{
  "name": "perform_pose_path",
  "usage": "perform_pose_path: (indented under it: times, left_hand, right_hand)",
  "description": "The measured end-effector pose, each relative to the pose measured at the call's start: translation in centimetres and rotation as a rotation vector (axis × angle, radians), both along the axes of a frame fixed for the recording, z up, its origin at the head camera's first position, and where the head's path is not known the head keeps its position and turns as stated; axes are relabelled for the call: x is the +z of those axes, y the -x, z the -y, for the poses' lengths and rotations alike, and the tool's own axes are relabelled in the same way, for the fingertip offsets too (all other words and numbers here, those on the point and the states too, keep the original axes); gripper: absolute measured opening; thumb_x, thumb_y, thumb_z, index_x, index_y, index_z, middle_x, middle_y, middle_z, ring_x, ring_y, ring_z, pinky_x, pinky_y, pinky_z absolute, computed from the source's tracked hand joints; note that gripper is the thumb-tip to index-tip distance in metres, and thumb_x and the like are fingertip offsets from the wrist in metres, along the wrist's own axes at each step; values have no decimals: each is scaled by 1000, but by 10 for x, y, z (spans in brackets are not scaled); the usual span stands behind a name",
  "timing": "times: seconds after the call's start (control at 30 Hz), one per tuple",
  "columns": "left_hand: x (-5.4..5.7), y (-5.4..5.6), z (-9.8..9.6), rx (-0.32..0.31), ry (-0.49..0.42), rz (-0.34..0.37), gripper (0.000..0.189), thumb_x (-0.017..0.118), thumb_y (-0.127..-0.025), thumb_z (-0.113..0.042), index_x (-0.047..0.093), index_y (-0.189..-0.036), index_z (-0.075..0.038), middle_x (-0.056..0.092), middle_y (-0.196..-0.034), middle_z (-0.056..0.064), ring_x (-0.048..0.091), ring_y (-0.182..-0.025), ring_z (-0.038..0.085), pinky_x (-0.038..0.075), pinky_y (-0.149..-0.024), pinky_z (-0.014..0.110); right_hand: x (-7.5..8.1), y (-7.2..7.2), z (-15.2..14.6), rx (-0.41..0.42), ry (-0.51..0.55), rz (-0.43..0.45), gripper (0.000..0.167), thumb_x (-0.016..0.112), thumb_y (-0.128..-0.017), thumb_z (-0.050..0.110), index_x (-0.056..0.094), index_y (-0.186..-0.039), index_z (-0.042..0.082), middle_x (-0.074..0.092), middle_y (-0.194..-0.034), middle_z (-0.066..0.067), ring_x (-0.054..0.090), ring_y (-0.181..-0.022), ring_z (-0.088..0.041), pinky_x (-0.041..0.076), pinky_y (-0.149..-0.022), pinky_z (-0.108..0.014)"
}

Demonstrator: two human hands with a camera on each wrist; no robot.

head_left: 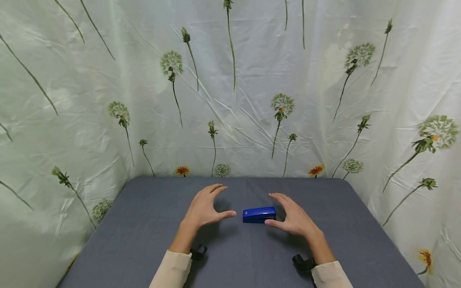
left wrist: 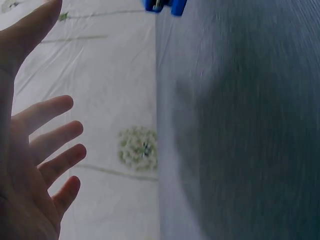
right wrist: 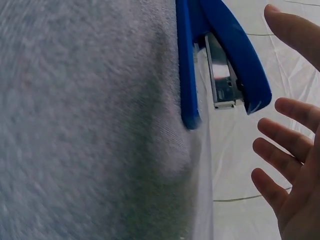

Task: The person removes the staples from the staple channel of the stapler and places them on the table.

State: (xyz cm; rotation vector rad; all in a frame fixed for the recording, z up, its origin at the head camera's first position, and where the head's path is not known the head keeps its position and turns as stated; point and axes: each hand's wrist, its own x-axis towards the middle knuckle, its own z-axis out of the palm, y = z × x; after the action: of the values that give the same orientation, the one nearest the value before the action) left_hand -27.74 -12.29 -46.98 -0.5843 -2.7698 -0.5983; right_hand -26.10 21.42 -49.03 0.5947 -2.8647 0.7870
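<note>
A blue stapler (head_left: 258, 215) lies on the grey cloth-covered table (head_left: 245, 256), between the two hands. In the right wrist view the stapler (right wrist: 240, 55) shows its blue top arm, its metal magazine and its flat base, with a gap between magazine and base. My right hand (head_left: 293, 216) hovers at the stapler's right end, fingers spread and thumb apart, holding nothing. To the stapler's left my left hand (head_left: 205, 208) is held in the air, its fingers loosely bent and apart from the stapler. A small part of the stapler (left wrist: 165, 6) shows at the top of the left wrist view.
Behind the table and along both sides hangs a pale curtain (head_left: 237, 112) printed with dandelions and other flowers. Black straps (head_left: 304, 264) sit at both wrists, by the light sleeves (head_left: 173, 268). The table's far edge (head_left: 234, 178) meets the curtain.
</note>
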Motion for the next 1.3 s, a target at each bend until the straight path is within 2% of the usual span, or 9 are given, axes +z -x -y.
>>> perform_pose_path:
  times: [0.2,0.37,0.7,0.9,1.13,1.3]
  left_hand:
    - [-7,5,-25,-32,12,26,94,69,-75,-83,55,-150,-28,53,-154,3,51,-141,29,42,-113,59]
    - [-13,7,-44,-66,17,73,92,67,-77,-84,55,-150,-29,53,-154,3,50,-141,29,43,-112,58]
    - [-20,9,-69,-143,-5,116,88,69,-78,-80,57,-148,-28,53,-153,2,52,-139,28,47,-110,56]
    - [-24,11,-80,-193,2,104,86,70,-79,-78,59,-146,-26,56,-150,2,56,-134,26,52,-105,50]
    - [-23,14,-94,-235,-6,83,78,75,-81,-72,63,-142,-25,60,-143,1,59,-129,23,53,-103,45]
    - [-29,12,-100,-249,-13,80,68,82,-81,-61,68,-136,-24,66,-131,-3,62,-119,19,55,-99,40]
  right_hand:
    - [-9,4,4,8,43,65,87,79,-82,62,50,-152,19,53,-153,-10,51,-140,-37,42,-109,-65]
    - [-15,5,7,29,71,115,86,78,-83,61,51,-152,18,55,-152,-9,53,-138,-35,44,-109,-62]
    - [-18,5,7,55,163,127,82,80,-84,58,53,-149,16,58,-148,-6,57,-133,-31,49,-106,-56]
    - [-23,7,4,72,198,132,77,81,-86,54,55,-146,14,61,-144,-5,58,-132,-31,47,-108,-56]
    - [-28,10,0,41,207,106,62,81,-86,52,62,-135,19,67,-131,-5,63,-116,-24,52,-99,-51]
    - [-34,10,1,57,213,105,51,80,-87,52,65,-126,22,69,-121,0,63,-108,-18,52,-95,-44]
